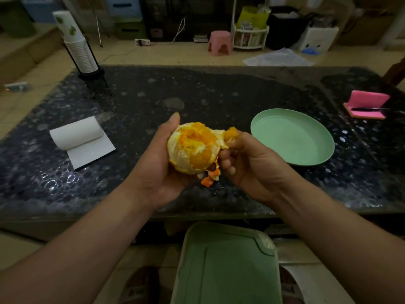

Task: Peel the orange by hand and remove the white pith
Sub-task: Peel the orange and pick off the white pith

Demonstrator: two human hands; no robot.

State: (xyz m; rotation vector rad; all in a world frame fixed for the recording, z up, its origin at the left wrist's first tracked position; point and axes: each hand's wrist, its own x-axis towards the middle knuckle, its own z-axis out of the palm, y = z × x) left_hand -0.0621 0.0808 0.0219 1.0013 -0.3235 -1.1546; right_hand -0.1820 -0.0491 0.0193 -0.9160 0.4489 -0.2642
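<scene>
Orange [194, 148], mostly stripped and patchy with pith [182, 155], sits cupped in the left hand [160, 165] above the table [197, 95], while the right hand [247, 159] at its 3 o'clock pinches a peel flap [230, 133] attached at 2 o'clock, so the pull likely runs rightward.

Orange [192, 148] underside apparently behind left hand [157, 163]

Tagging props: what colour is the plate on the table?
Pale mint green, plain. The plate shows best in the head view.
</scene>
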